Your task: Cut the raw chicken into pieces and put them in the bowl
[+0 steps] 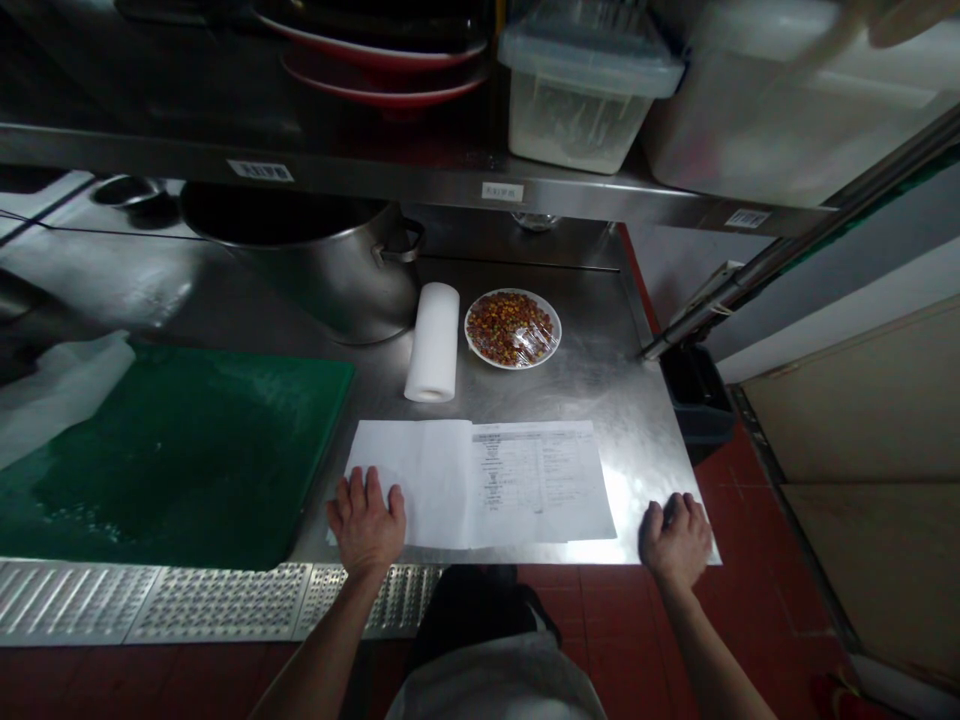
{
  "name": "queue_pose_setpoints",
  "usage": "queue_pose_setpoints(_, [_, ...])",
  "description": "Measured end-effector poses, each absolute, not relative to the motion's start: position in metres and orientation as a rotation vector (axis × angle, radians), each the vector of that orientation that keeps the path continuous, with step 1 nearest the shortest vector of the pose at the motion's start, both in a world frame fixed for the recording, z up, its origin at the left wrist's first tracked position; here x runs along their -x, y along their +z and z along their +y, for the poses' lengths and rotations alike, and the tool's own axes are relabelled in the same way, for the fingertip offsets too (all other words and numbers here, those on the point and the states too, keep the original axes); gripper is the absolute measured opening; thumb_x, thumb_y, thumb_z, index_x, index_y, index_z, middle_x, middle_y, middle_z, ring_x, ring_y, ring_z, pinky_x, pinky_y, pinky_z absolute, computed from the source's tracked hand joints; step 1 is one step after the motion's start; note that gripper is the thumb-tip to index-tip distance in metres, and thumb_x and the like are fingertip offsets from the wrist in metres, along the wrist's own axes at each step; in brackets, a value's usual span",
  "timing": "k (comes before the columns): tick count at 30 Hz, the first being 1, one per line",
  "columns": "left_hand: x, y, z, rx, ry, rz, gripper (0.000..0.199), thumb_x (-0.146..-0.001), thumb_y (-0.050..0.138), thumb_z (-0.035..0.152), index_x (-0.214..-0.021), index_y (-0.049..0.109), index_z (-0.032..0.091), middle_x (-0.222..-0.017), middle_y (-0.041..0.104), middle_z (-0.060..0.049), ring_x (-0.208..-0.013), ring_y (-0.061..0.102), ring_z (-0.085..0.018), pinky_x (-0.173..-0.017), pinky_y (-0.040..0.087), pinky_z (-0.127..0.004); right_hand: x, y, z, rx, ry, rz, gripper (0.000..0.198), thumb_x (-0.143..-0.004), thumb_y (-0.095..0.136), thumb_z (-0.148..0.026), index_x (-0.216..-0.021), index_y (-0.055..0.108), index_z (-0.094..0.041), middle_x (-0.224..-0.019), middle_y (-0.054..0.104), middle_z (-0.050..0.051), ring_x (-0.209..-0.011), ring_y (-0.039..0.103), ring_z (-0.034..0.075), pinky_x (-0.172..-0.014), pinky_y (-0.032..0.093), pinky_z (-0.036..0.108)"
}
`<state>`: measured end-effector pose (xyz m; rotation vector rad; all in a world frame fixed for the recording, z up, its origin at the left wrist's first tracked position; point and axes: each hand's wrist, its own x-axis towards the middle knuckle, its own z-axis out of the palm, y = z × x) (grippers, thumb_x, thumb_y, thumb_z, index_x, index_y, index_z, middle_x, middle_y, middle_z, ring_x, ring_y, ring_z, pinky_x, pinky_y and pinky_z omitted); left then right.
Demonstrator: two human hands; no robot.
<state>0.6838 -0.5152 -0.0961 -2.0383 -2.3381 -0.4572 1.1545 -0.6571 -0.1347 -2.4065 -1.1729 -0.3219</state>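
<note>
My left hand (369,522) lies flat, fingers spread, on the left page of an open paper booklet (431,480). That page is blank, while the right page bears printed tables, too small to read. At the front right corner of the steel table, my right hand (677,545) rests with curled fingers, apart from the booklet; nothing shows in it. Behind the booklet lies a white roll (433,345). Beside the roll is a white plate (555,350) heaped with small red-brown and yellow pieces (506,325) under clear wrap.
A green cutting board (187,460) with translucent plastic (67,385) on it lies at left. Behind stands a large steel pot (337,270). Overhead, a shelf (390,175) holds red dishes (382,80) and a lidded tub (577,110). A dark bin (697,400) stands beyond the table's right edge.
</note>
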Motion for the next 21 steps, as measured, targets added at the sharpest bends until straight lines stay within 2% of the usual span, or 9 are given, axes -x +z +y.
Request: queue_pose_setpoints(21, [-0.6845,-0.0942,-0.515,2.036,-0.456,-2.347,0.061,-0.101,0.036,0.044,-0.15,0.043,0.009,-0.159,0.04,-0.023,-0.153,0.023,-0.039,-0.123,0.017,-0.064,-1.154,-0.1338,-0.6572,2.405,-0.346,-1.169,0.067,-0.097,0.037,-0.056,-0.132,0.06,-0.003,-0.143,0.055,0.027,-0.136,0.046,0.04,-0.111,0.033,0.056])
